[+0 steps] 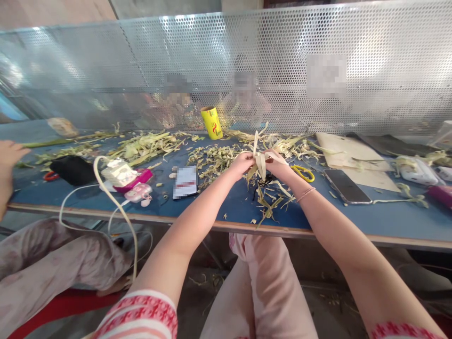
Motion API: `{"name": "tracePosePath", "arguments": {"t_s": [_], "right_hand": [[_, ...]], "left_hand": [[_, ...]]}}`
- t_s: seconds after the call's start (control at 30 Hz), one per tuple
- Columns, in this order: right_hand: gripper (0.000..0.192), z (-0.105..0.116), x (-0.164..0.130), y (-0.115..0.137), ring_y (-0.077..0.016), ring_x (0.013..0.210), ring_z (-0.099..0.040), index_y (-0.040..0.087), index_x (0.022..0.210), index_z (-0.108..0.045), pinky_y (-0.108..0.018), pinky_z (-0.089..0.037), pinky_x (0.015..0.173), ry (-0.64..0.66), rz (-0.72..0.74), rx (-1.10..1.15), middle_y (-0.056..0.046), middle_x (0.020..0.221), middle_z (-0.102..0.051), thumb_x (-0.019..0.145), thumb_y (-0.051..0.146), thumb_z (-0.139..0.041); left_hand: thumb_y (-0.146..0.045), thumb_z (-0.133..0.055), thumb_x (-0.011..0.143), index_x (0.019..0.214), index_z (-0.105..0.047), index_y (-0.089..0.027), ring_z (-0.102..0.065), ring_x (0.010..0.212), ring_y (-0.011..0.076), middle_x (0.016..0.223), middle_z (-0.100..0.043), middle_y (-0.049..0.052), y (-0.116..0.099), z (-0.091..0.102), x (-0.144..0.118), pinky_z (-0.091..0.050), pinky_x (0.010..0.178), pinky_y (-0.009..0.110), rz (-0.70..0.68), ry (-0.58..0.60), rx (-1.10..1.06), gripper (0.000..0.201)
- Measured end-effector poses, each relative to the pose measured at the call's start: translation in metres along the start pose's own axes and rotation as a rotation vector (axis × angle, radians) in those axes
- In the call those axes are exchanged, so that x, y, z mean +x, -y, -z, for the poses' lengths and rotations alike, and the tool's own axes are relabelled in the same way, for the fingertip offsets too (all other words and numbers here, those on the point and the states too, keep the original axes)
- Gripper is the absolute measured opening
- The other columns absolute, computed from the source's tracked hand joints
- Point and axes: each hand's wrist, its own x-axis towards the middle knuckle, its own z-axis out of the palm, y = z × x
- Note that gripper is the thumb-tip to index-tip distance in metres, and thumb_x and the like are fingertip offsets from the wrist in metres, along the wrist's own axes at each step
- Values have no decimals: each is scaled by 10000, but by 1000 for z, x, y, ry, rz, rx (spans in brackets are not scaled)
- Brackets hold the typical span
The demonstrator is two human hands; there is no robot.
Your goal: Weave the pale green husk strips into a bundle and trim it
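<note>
A pale strip (260, 162) is held up just above the bench (226, 207), pinched from both sides. The left hand (244, 162) is closed on it from the left, fingers together on the fold; the right hand (276, 161) is clamped on it from the right, and one loose end of the strip is seen sticking straight up between the two hands. Below the strip, a heap of trimmings (268, 197) is spread on the bench, some of it trailing over the near edge.

Just right of the strip, yellow scissors (303, 173) are lying open-handled, almost under the right wrist. Further right of the strip, a phone (345, 186) is lying flat. Behind the strip, a yellow can (212, 122) is standing tilted among the husks. Well left of the strip, a cable (113, 197) is looped off the bench edge, and another person's hand (9, 155) is seen at the far left.

Risks, as judged from here: the strip looks thin and dry, so a hard tug could tear it at the fold. The upright end is unheld and could slip out of the fold if the pinch is relaxed. The scissors are close enough to be knocked by the right wrist, and the overhanging trimmings could be swept to the floor by either forearm.
</note>
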Motion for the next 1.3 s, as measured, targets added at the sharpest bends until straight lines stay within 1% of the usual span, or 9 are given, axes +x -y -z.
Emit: {"name": "tracePosePath", "arguments": {"t_s": [0.2, 0.37, 0.47, 0.57, 0.7, 0.87, 1.0, 1.13, 1.3], "right_hand": [[312, -1, -2, 1, -146, 605, -531, 221, 827, -554, -296, -432, 560, 5, -28, 18, 10, 693, -576, 636, 426, -692], [328, 2, 3, -5, -137, 559, -489, 210, 662, -551, -283, -411, 511, -59, -26, 57, 3, 600, -541, 639, 502, -698], [333, 2, 5, -6, -133, 552, -491, 206, 646, -552, -280, -425, 511, -51, -50, 91, 2, 585, -526, 652, 511, -684], [307, 3, 4, -3, -139, 563, -492, 209, 673, -556, -292, -434, 519, -81, -38, 64, -4, 624, -539, 675, 494, -673], [285, 6, -2, 3, -152, 594, -503, 221, 645, -537, -305, -439, 550, -44, 15, 23, -17, 648, -543, 694, 464, -678], [319, 4, -2, 4, -134, 557, -480, 216, 690, -540, -290, -423, 532, -64, -63, 106, 1, 609, -526, 634, 473, -721], [313, 2, 1, 3, -110, 517, -453, 199, 684, -563, -259, -382, 485, -121, -128, 133, 21, 563, -511, 595, 452, -725], [255, 3, 0, 4, -92, 510, -450, 193, 689, -572, -238, -362, 487, -94, -40, 117, 37, 566, -510, 617, 399, -705], [241, 4, -2, 5, -83, 505, -439, 190, 701, -563, -225, -341, 481, -9, 17, 97, 44, 566, -501, 638, 384, -691]], "left_hand": [[-206, -789, 603, 780, -662, -118, -515, 508, 63, 607, -609, -26, 0, 1, -1, -389, 545, 209, -54, 41, 89, 235], [-286, -820, 562, 756, -643, -116, -571, 632, 80, 689, -650, -6, -3, 0, -4, -412, 647, 219, -122, 94, 118, 313], [-347, -774, 627, 756, -640, -119, -562, 642, 82, 695, -648, -1, -4, 0, -4, -412, 669, 233, -117, 92, 91, 295], [-303, -753, 653, 753, -623, -125, -541, 616, 72, 673, -627, -13, -5, 1, -3, -406, 659, 230, -131, 58, 90, 242], [-276, -722, 688, 753, -607, -134, -509, 562, 59, 637, -602, -29, -4, 2, -4, -386, 608, 215, -134, 58, 167, 194], [-246, -685, 725, 720, -601, -130, -493, 519, 56, 585, -578, -32, -4, 0, -5, -355, 555, 204, -115, 48, 149, 143], [-156, -664, 721, 738, -610, -129, -544, 554, 67, 614, -607, -21, -10, -1, -6, -401, 603, 211, -56, 2, 37, 63], [-134, -644, 731, 721, -602, -131, -533, 526, 64, 578, -590, -24, -15, -1, -8, -397, 582, 207, -31, -85, 19, 42], [-179, -668, 712, 712, -616, -126, -505, 486, 59, 570, -585, -24, -8, 0, -4, -366, 528, 203, -22, -34, 90, 75]]}}
